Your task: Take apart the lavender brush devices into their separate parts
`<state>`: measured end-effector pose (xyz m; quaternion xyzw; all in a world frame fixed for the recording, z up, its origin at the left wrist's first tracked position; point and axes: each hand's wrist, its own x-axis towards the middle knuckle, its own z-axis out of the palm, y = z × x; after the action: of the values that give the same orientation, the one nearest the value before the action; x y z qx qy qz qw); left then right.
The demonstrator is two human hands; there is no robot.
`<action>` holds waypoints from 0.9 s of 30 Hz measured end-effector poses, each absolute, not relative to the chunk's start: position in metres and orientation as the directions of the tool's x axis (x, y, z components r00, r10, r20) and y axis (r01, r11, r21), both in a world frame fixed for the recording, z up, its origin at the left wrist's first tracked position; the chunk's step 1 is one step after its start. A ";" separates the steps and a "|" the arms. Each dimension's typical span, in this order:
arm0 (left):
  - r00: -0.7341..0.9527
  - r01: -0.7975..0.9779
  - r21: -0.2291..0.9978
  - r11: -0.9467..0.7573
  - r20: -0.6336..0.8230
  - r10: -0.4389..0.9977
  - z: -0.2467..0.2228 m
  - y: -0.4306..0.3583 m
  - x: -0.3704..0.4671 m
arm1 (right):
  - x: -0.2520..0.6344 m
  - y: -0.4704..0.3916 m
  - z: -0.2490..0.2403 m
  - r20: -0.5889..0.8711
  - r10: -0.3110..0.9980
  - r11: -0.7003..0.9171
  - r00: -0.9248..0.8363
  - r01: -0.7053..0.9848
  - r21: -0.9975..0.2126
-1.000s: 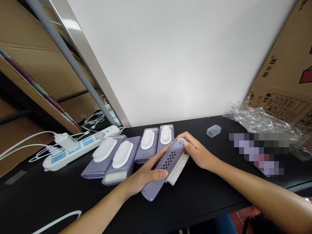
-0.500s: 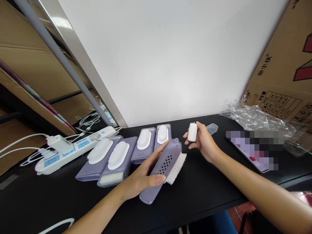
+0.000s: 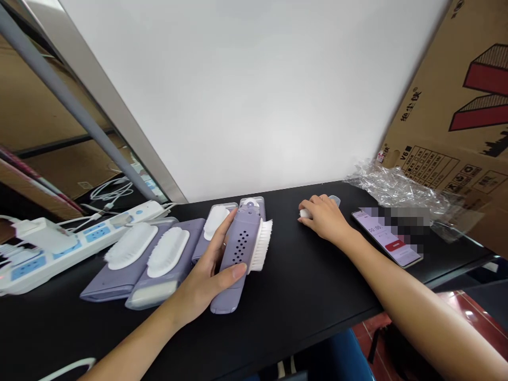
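My left hand [image 3: 212,272] is wrapped round a purple holed case [image 3: 238,243] with a white bristle brush [image 3: 262,246] on its right side, tilted above the black table. Farther right, my right hand [image 3: 321,214] is low at the tabletop, its fingers closed over a small white piece [image 3: 305,213] that is mostly hidden. Just behind that hand a clear plastic cap [image 3: 334,200] shows in part. Left of my left hand lie several purple cases, among them one with a white brush [image 3: 169,251] and another [image 3: 133,246] beside it.
A white power strip [image 3: 83,238] with plugs and cables lies at the left. On the right are a lit phone [image 3: 383,235], crumpled clear plastic [image 3: 397,190] and a cardboard box [image 3: 444,132]. A white wall [image 3: 257,95] stands behind the black table [image 3: 293,301].
My right hand has gone down to the tabletop with the white piece and turned palm down. The case in my left hand is more upright. The camera view has shifted right.
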<state>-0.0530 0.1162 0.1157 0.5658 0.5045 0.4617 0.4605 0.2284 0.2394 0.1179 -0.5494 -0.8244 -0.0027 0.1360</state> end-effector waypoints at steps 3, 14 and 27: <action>0.075 0.156 0.987 -0.041 0.030 0.997 0.117 0.116 -0.053 | 0.240 0.246 0.124 0.217 0.916 0.375 -0.338 0.912 -0.166; 0.164 0.202 0.979 -0.028 -0.005 0.986 0.117 0.116 -0.055 | 0.304 0.282 0.123 0.095 0.980 0.194 -0.177 0.956 -0.220; 0.167 0.104 0.994 -0.044 0.026 0.986 0.117 0.114 -0.050 | 0.258 0.268 0.113 0.237 0.899 0.426 -0.367 0.857 -0.291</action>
<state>-0.0496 0.1144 0.1172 0.5747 0.4738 0.4379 0.5035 0.2579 0.2682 0.1134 -0.5324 -0.8246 0.0588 0.1819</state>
